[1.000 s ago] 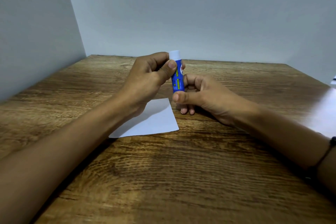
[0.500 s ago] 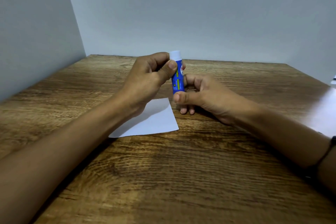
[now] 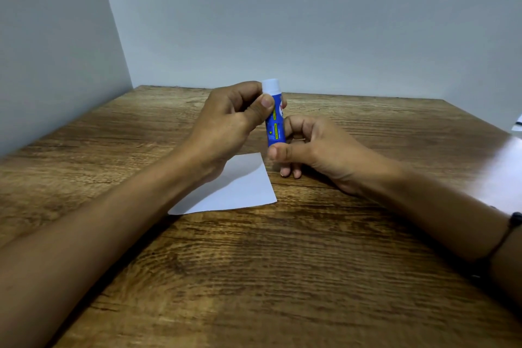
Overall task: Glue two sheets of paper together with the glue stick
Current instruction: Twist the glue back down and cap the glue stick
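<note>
Upright blue plastic glue stick with white cap [image 3: 274,118] held above wooden table [image 3: 282,277] | left hand [image 3: 228,121] pinching cap end, right hand [image 3: 316,150] gripping base | unchanged from a second ago, cap still on | white paper sheet [image 3: 240,189] flat below, unglued

Upright blue glue stick [image 3: 275,121], white cap on, above a white paper sheet [image 3: 237,186] lying flat.

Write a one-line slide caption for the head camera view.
Both hands, left hand and right hand, hold an upright capped glue stick above a white paper sheet on a wooden table.
</note>
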A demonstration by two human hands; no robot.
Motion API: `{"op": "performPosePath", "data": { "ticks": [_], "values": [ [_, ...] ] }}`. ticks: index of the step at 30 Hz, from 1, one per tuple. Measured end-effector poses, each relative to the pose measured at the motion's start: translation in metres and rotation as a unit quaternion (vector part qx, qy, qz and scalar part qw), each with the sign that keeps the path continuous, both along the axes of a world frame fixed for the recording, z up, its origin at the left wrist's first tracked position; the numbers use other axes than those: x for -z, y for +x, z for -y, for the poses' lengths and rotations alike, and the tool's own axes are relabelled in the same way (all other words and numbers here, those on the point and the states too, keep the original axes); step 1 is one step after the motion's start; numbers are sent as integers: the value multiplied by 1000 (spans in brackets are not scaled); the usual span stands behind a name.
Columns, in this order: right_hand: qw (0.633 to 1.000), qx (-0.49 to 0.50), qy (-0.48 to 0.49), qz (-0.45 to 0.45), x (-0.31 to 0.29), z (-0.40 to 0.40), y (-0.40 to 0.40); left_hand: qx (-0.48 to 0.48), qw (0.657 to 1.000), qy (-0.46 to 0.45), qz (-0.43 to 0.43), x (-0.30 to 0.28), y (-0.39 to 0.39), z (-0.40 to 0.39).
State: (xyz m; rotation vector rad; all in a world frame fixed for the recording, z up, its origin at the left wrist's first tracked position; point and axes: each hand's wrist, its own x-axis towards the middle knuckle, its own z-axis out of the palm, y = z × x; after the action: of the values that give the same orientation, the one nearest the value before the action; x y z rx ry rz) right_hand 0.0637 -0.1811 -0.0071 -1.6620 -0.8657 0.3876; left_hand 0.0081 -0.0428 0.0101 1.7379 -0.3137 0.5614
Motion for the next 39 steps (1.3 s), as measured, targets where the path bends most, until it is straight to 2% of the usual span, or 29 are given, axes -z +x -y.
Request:
{"op": "performPosePath", "data": {
  "ticks": [8, 16, 23, 31, 39],
  "values": [
    [998, -54, 2, -29, -1, 2, 3, -13, 1000, -2, -5, 0, -1, 0],
    [1000, -8, -12, -4, -2, 2, -1, -4, 1000, -1, 0, -1, -1, 1],
    [997, -61, 13, -43, -2, 3, 2, -14, 1000, 0, -4, 0, -1, -1],
    [1000, -19, -14, -1, -1, 1, 0, 2, 1000, -1, 0, -2, -2, 2],
    [997, -71, 0, -23, -1, 3, 3, -14, 1000, 3, -3, -2, -2, -1]
  ]
}}
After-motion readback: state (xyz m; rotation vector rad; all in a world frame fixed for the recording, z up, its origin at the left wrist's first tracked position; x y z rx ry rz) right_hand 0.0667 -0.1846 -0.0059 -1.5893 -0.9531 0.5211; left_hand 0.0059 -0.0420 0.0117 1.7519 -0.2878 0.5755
